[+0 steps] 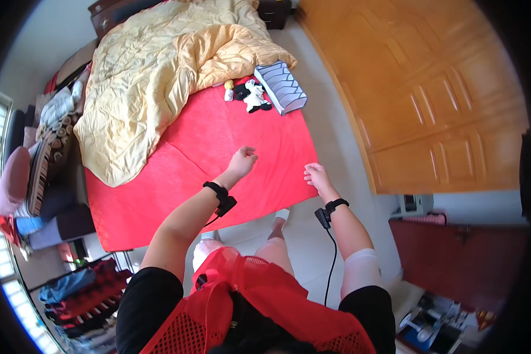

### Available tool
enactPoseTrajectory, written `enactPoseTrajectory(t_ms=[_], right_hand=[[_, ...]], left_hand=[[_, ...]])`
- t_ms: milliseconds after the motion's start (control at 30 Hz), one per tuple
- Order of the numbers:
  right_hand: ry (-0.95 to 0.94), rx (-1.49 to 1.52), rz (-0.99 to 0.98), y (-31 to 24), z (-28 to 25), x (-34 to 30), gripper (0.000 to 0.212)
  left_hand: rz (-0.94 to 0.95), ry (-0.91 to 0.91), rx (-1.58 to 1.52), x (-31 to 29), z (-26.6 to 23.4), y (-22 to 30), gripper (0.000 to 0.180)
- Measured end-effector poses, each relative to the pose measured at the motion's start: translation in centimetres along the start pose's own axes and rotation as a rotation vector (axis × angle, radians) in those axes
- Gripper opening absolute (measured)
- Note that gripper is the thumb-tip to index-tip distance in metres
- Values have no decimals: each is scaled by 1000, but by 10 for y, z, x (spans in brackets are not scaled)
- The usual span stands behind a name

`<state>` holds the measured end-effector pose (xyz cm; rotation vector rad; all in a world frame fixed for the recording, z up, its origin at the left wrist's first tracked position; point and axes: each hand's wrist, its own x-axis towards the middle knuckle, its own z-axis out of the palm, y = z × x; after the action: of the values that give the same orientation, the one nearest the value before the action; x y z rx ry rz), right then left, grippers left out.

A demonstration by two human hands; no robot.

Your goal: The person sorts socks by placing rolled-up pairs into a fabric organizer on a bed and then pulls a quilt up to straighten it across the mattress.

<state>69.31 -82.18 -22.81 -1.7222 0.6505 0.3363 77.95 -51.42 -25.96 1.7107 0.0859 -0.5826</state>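
Over the near part of a bed's red sheet (206,135), my left hand (242,161) hovers with nothing in it, its fingers loosely bent and apart. My right hand (316,174) is held near the bed's right edge, also empty, fingers slightly curled and not pressed together. Beyond both hands, a white storage box with dark lines and several compartments (281,88) lies at the bed's right edge. Beside it sits a small heap of black and white cloth pieces (255,96). A small yellow and white bundle (229,91) is just left of that heap.
A rumpled pale yellow quilt (159,76) covers the bed's far and left part. Wooden wardrobe doors (419,100) stand at the right, past a strip of tiled floor (330,88). Cushions (15,180) and hanging clothes (82,295) are at the left.
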Motion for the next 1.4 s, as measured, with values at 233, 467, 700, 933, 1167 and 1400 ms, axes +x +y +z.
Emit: enactPoseTrajectory(t_ms=[233,467,700,933,1167,1400], right_hand=[[-119,-155,-44,48,-60,190,21],[-116,-364,-325,35,-74,321,47],[-121,-438,-618,-14,-86,425,70],[-207,-218,-423,-34,-62,477,57],[-23,-349,-495,20,-58,420,60],[-32,-267,-434,85,-54,267,57]], left_hand=[[-23,260,58,107,67,-40,43],[15,387,135,212,121,-32,47],[15,281,34,308,148,-2,48],[-24,199,27,360,165,-16,44],[216,304,181,303,195,-52,43],[84,283,215,166,202,-55,53]])
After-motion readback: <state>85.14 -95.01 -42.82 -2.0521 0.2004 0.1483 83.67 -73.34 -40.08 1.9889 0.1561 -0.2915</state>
